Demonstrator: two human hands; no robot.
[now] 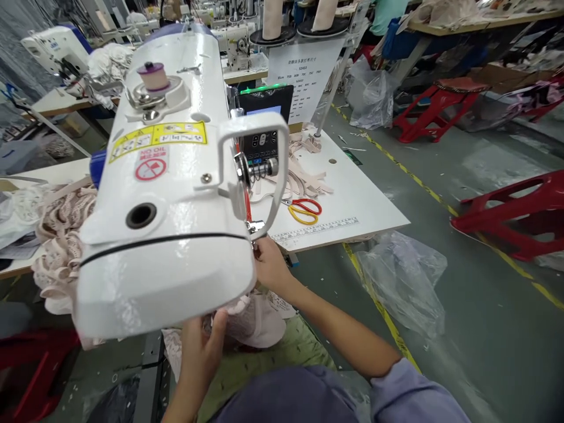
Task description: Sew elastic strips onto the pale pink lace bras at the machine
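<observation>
A big white sewing machine fills the middle of the view and hides its needle area. Below its head lies pale pink lace fabric. My left hand grips the near edge of that fabric under the machine head. My right hand reaches in beside the machine's right side, fingers on the fabric near the presser bar; its fingertips are hidden behind the machine.
Red and yellow scissors and pale straps lie on the white table. A lace pile sits left. Clear plastic bag and red stools stand on the floor at right. A control panel is behind the machine.
</observation>
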